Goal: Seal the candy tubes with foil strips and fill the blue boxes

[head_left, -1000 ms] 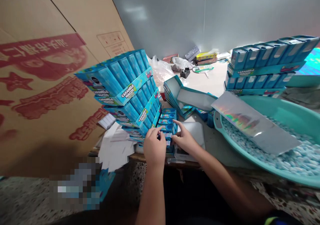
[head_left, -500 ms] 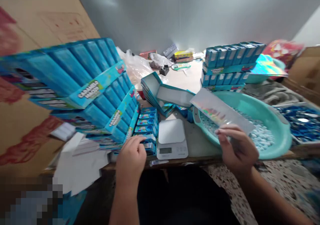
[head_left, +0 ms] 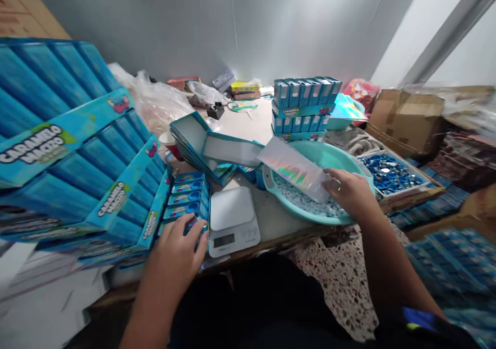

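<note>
Head view: right hand [head_left: 351, 194], fingers closed on the end of a holographic foil pouch [head_left: 290, 168], held over a teal plastic basin [head_left: 321, 152] of pale candies. Pouch looks light, floppy, slippery; best pinched at its edge. Left hand [head_left: 176, 251], fingers spread on small stiff blue boxes [head_left: 186, 199] beside a kitchen scale [head_left: 232, 219]; cannot tell if gripping.
</note>
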Motion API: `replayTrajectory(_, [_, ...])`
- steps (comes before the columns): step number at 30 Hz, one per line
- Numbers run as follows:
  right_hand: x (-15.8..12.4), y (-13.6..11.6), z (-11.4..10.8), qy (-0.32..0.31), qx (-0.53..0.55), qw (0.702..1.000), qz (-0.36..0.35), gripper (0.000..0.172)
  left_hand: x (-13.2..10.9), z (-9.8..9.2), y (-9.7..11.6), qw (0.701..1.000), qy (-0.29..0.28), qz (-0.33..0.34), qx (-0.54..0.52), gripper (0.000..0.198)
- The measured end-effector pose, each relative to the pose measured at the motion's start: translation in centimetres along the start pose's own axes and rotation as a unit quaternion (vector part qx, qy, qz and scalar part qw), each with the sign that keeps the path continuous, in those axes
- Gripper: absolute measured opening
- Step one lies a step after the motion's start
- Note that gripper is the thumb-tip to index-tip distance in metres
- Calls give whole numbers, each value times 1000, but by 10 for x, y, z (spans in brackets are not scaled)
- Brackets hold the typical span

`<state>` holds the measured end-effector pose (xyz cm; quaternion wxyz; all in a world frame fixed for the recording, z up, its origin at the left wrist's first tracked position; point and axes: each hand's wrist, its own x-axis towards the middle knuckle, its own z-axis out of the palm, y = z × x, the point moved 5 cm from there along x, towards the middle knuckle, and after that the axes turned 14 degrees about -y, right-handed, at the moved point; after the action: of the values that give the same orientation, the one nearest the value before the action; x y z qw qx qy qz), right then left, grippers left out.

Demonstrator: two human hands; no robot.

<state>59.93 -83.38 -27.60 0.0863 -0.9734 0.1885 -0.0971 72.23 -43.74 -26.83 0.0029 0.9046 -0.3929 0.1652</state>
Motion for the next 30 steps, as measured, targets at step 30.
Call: replayTrajectory(30, [-53, -170, -77, -5, 419, 825, -379, 23, 34, -129, 95, 989, 65, 104, -86, 21])
